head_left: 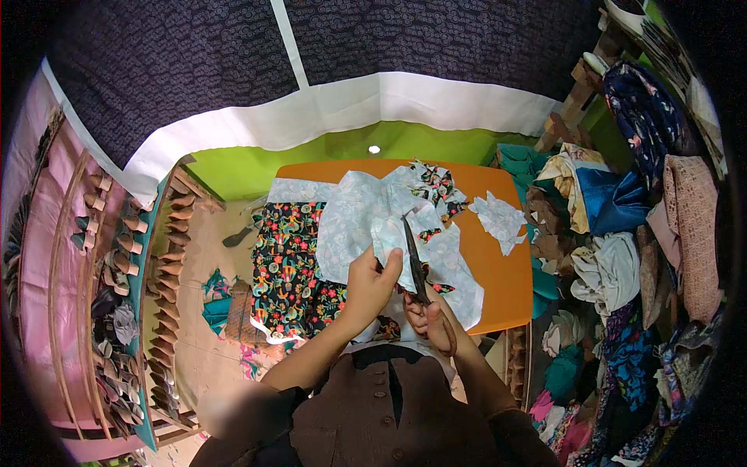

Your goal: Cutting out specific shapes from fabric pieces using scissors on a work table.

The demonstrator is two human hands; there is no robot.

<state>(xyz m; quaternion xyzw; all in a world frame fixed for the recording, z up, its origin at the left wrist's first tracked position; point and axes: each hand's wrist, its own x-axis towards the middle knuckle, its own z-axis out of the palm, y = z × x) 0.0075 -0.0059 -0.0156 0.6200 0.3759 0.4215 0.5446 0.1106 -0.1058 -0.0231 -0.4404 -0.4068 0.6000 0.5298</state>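
My left hand (pixel 373 282) is closed on a piece of pale blue-white fabric (pixel 352 214), thumb on top, holding its edge up over the table. In my right hand (pixel 426 317) is a pair of dark scissors (pixel 416 268), the blades pointing away from me alongside the held cloth. Whether the blades are apart is hard to make out. Under and left of the pale piece lies black floral fabric (pixel 284 268), and a cut scrap of the floral (pixel 434 187) sits at the far side. A jagged pale scrap (pixel 498 222) rests apart on the right.
All this lies on an orange table (pixel 510 292). Shelves on the left carry rows of shoe lasts (pixel 166 303). Piled fabrics (pixel 611 268) crowd the right side. A dark patterned curtain (pixel 420 47) with a white border hangs beyond, before a green wall (pixel 233 167).
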